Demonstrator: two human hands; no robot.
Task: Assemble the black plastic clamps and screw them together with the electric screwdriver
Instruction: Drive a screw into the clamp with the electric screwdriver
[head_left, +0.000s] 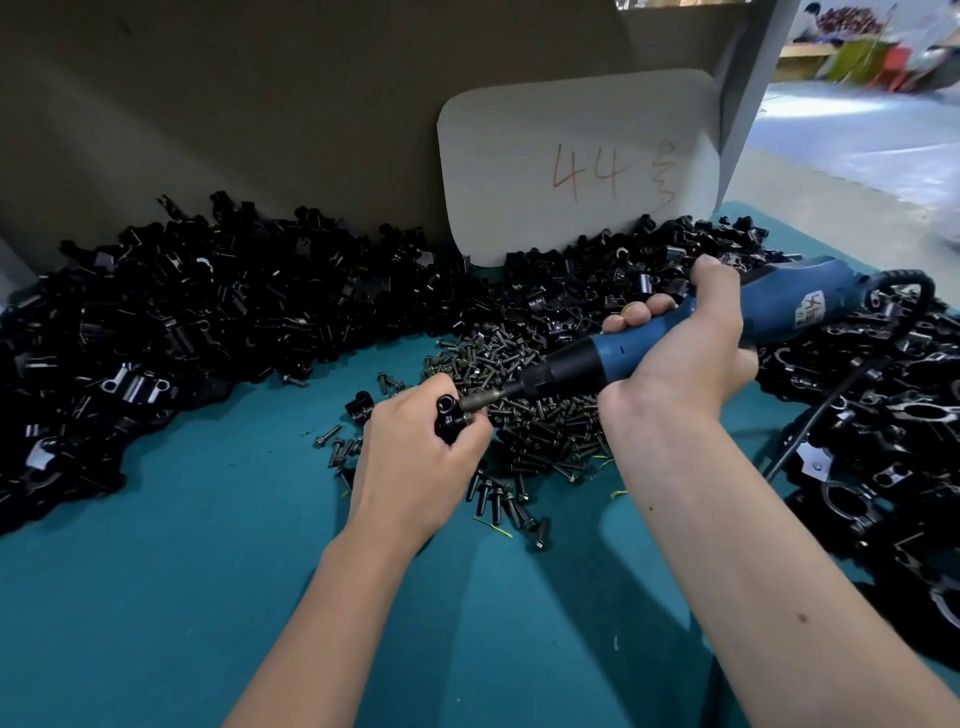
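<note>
**Driver bit on clamp, both hands busy**

Your teal table top (171, 597) fills the frame. A big heap of black clamp parts (208, 312) runs from 9 o'clock round to 12, and a second heap (883, 441) piles up from 1 to 4 o'clock. Behind them, at 12, a brown cardboard wall (260, 104) stands upright, with a grey card (576, 166) leaning on it, marked "44" in red.

The pile of dark screws (519, 405) sits dead centre, between your two hands, with loose ones scattered toward 6 and 7 o'clock of it.

Your right hand (685, 358) is wrapped tight round the blue electric screwdriver (675, 332), fingers curled over the barrel, thumb up. The tool lies slanted, rear end toward 2 o'clock, black nose and bit (480, 401) pointing to 8 o'clock. Its black cord (904, 291) loops over the right-hand heap.

Your left hand (415, 457) is closed round one black clamp (449, 418), held at centre, just above the table at the screw pile's 9 o'clock edge. The bit tip touches the clamp's top end. Can't tell whether a screw is seated there, too small and dark.

One loose clamp piece (359, 408) lies just beside your left hand at its 11 o'clock.
</note>
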